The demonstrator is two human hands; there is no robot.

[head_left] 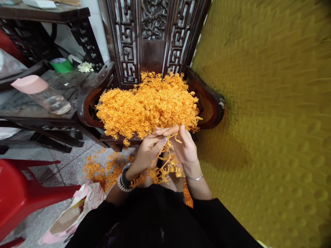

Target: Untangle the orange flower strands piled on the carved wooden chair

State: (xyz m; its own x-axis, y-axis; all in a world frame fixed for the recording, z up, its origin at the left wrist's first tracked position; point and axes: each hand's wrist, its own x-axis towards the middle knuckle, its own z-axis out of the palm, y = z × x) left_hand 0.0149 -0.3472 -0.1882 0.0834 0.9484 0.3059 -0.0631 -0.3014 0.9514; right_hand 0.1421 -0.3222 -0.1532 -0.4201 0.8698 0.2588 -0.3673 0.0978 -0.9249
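Above my lap, my left hand (pixel 152 146) and my right hand (pixel 185 146) are close together with their fingertips meeting. Between them hangs a sprig of orange plastic flowers (pixel 165 170), its thin stem pinched by my left thumb and fingers. The right hand is cupped beside the stem's upper end, thumb raised; whether it grips the stem I cannot make out. Just beyond my hands, a big heap of the same orange flower pieces (pixel 150 106) fills the seat of a carved dark wooden chair (pixel 152 51).
Loose orange pieces (pixel 103 168) litter the floor at left, near a paper bag (pixel 74 213) and a red plastic stool (pixel 15 196). A dark side table (pixel 20 100) carries a pink-capped bottle (pixel 46 94) and green tape (pixel 62 64). A yellow textured surface (pixel 271 103) bounds the right side.
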